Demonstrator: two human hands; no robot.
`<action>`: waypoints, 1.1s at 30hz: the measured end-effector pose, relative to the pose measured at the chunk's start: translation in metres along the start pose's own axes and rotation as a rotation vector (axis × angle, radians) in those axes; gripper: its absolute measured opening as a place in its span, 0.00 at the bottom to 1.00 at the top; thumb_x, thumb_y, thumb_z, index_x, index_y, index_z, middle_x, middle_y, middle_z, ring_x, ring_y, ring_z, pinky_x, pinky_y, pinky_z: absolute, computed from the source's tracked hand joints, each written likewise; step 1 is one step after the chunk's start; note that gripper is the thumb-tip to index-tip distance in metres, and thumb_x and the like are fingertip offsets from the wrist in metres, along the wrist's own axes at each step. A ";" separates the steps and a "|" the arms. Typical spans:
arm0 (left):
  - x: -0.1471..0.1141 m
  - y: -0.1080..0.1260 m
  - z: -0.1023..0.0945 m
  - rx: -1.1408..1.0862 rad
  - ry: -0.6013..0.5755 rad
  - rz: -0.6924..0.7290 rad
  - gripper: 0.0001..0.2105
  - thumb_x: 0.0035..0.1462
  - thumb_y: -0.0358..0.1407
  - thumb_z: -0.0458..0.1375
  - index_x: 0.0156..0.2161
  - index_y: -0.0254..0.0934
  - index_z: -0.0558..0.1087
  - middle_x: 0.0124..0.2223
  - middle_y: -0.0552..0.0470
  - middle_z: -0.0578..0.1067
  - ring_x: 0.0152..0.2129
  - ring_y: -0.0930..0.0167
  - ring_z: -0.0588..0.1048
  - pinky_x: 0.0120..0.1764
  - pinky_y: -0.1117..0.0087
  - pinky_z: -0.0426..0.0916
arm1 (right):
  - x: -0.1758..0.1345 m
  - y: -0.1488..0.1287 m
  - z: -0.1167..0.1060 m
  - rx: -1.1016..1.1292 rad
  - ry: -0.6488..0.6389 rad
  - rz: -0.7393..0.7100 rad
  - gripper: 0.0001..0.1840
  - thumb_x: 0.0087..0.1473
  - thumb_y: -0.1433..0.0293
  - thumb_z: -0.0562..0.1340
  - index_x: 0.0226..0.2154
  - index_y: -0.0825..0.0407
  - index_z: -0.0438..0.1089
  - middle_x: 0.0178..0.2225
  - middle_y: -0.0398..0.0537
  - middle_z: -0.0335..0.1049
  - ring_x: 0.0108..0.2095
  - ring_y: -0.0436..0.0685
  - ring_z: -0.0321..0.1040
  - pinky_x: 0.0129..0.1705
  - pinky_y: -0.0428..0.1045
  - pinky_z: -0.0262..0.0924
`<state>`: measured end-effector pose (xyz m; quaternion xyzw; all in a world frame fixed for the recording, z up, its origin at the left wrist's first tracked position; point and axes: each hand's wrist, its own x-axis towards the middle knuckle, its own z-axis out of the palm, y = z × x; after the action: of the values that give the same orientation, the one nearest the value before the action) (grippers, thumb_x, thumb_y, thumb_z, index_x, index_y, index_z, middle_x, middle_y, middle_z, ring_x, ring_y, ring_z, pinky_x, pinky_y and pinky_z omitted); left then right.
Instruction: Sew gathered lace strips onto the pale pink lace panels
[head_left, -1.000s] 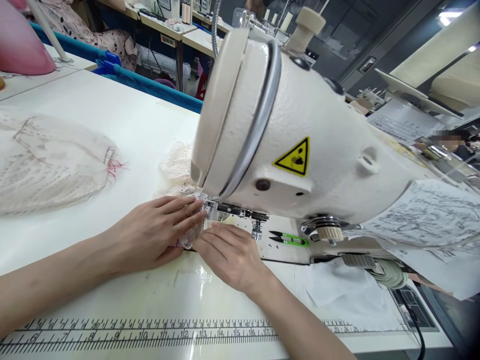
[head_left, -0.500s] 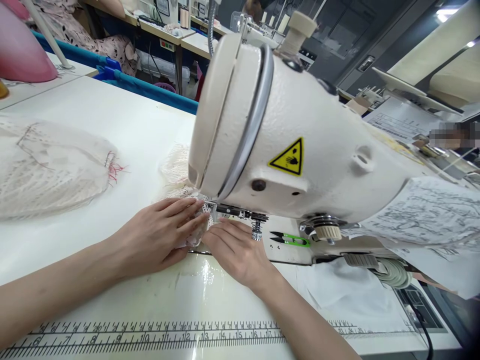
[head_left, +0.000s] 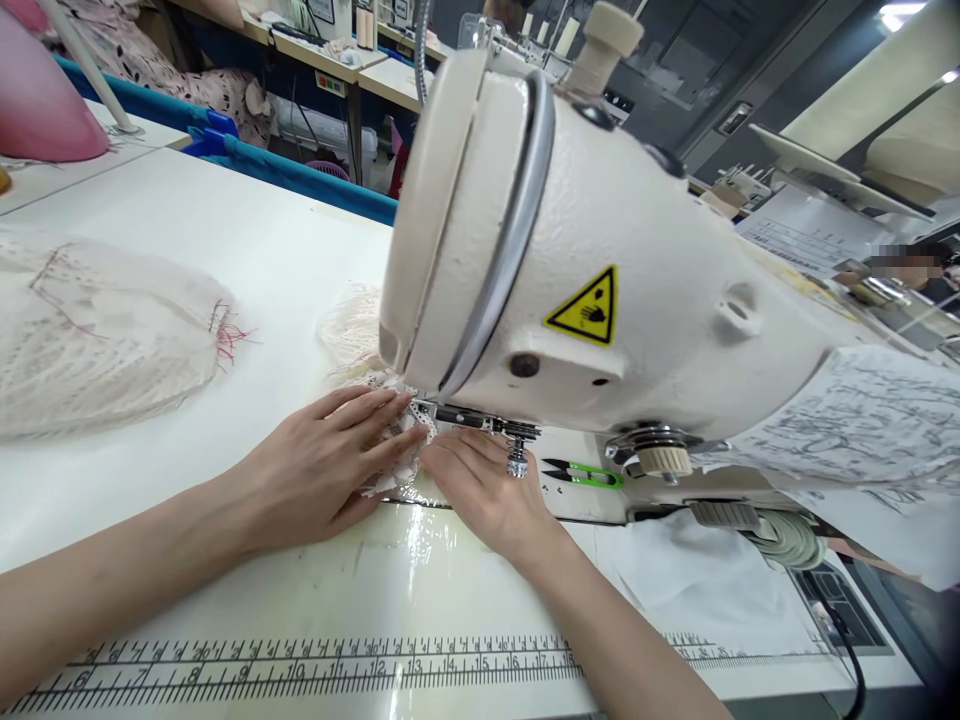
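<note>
White lace fabric (head_left: pixel 397 470) lies under the head of a cream sewing machine (head_left: pixel 465 230), with a dotted edge near the presser area. My left hand (head_left: pixel 330 455) rests palm down on this lace, fingers stretched out and slightly apart, tips close to the needle area. Just right of it, my right hand (head_left: pixel 484 490) is closed, its fingers bent and pressed together beside the lace edge. Its fingertips are hidden beneath the machine head and thread-tension knob, so what they hold cannot be made out. Pale fringed lace (head_left: pixel 351 325) spreads behind the machine head.
Green thread snips (head_left: pixel 581 473) lie right of my right hand. Another lace piece (head_left: pixel 112 335) with red threads lies at left. A printed ruler (head_left: pixel 337 665) runs along the table's front. White cloth (head_left: pixel 690 570) lies at right. A person's patterned clothing (head_left: pixel 180 75) shows behind.
The view has shifted slightly. My right hand has moved a little right and away from me. More of the dotted lace edge shows between my hands.
</note>
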<state>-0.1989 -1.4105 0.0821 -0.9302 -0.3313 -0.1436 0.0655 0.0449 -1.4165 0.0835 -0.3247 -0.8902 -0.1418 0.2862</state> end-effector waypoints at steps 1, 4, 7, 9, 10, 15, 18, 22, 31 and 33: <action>0.000 0.000 0.000 0.002 0.009 0.003 0.26 0.65 0.38 0.53 0.67 0.39 0.67 0.64 0.41 0.74 0.66 0.55 0.67 0.67 0.51 0.61 | 0.000 0.000 -0.001 -0.002 0.001 0.012 0.09 0.65 0.81 0.61 0.37 0.51 0.73 0.34 0.40 0.79 0.34 0.47 0.74 0.29 0.44 0.61; -0.002 0.000 0.002 -0.022 0.061 0.038 0.23 0.68 0.36 0.52 0.66 0.40 0.69 0.62 0.45 0.77 0.65 0.59 0.69 0.68 0.54 0.61 | 0.001 -0.001 -0.002 0.003 0.003 0.030 0.12 0.65 0.83 0.59 0.36 0.52 0.73 0.34 0.40 0.79 0.32 0.46 0.73 0.29 0.44 0.61; -0.003 0.000 0.005 -0.040 0.135 0.101 0.19 0.70 0.31 0.50 0.61 0.41 0.74 0.60 0.50 0.79 0.61 0.64 0.74 0.68 0.59 0.63 | 0.001 -0.002 0.000 0.070 -0.018 0.007 0.13 0.64 0.83 0.60 0.34 0.52 0.74 0.34 0.40 0.80 0.35 0.47 0.76 0.36 0.43 0.68; -0.003 -0.001 0.007 -0.034 0.177 0.123 0.18 0.70 0.28 0.49 0.57 0.39 0.77 0.59 0.50 0.79 0.59 0.66 0.76 0.67 0.61 0.64 | 0.001 -0.004 0.004 0.132 -0.016 0.002 0.11 0.65 0.81 0.62 0.35 0.51 0.75 0.36 0.40 0.81 0.40 0.48 0.78 0.43 0.44 0.71; -0.003 -0.001 0.007 -0.036 0.190 0.126 0.17 0.70 0.28 0.49 0.55 0.39 0.78 0.59 0.50 0.80 0.58 0.66 0.76 0.67 0.62 0.65 | 0.001 -0.005 0.006 0.155 0.002 0.000 0.11 0.65 0.80 0.63 0.35 0.50 0.76 0.37 0.40 0.82 0.43 0.49 0.78 0.47 0.45 0.72; -0.002 -0.004 0.003 -0.093 0.178 0.086 0.16 0.70 0.30 0.49 0.51 0.38 0.79 0.58 0.48 0.80 0.58 0.66 0.77 0.67 0.61 0.66 | 0.001 -0.013 0.014 0.150 0.108 0.024 0.12 0.64 0.82 0.63 0.35 0.49 0.76 0.39 0.37 0.83 0.46 0.47 0.79 0.53 0.46 0.71; -0.001 -0.005 -0.001 -0.100 0.146 0.047 0.16 0.69 0.29 0.50 0.51 0.37 0.79 0.58 0.47 0.80 0.57 0.65 0.77 0.68 0.61 0.65 | 0.003 -0.015 0.015 0.128 0.112 0.029 0.14 0.65 0.83 0.62 0.35 0.49 0.75 0.38 0.36 0.83 0.44 0.47 0.79 0.54 0.46 0.69; -0.001 -0.010 -0.002 -0.084 0.100 0.086 0.15 0.68 0.29 0.51 0.52 0.37 0.78 0.59 0.46 0.79 0.57 0.65 0.78 0.66 0.62 0.67 | 0.005 -0.015 0.016 0.132 0.099 0.033 0.12 0.66 0.82 0.61 0.36 0.50 0.76 0.38 0.38 0.83 0.45 0.48 0.79 0.52 0.46 0.68; -0.004 -0.009 0.015 0.010 0.177 0.037 0.20 0.70 0.25 0.43 0.53 0.35 0.76 0.59 0.44 0.79 0.57 0.67 0.78 0.66 0.61 0.66 | 0.002 -0.016 0.023 0.152 0.049 0.120 0.07 0.66 0.78 0.65 0.39 0.50 0.76 0.43 0.40 0.83 0.44 0.49 0.78 0.53 0.47 0.68; -0.004 -0.008 0.015 0.034 0.185 0.036 0.20 0.70 0.25 0.42 0.53 0.34 0.77 0.59 0.43 0.79 0.56 0.67 0.78 0.66 0.61 0.65 | 0.002 -0.014 0.023 0.138 0.032 0.127 0.09 0.65 0.79 0.64 0.39 0.50 0.77 0.43 0.40 0.83 0.43 0.49 0.79 0.53 0.46 0.69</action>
<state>-0.2038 -1.4032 0.0665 -0.9175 -0.3095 -0.2221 0.1143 0.0245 -1.4159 0.0657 -0.3576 -0.8708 -0.0671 0.3306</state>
